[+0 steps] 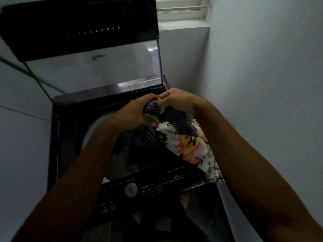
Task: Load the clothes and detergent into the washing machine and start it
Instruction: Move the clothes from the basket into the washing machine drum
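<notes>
Above the open drum [122, 154] of a dark top-loading washing machine [57, 137], both hands meet over a bundle of clothes. The left hand [134, 112] curls its fingers around a navy pinstriped garment [173, 119], gripping it from the left side, while the right hand [180, 102] clutches the same striped cloth from the right, thumb and fingers pinched into the fabric, so that the two hands touch or nearly touch at the top. Under the right hand and forearm hangs a white floral garment [194, 147] with yellow, orange and green print, draped over the right front edge of the machine and partly over the control panel [139, 191]; whether the right hand also holds it is not clear. More of the pinstriped cloth trails down into the drum, where dark items lie in shadow and cannot be told apart. The glass lid [94, 67] stands upright behind the tub, leaning toward the wall. On the panel near the front sit a round silver dial [130, 189] and several small buttons [151, 191]. A window [181, 7] shows at the upper right, and pale walls [262, 67] close in on both sides.
</notes>
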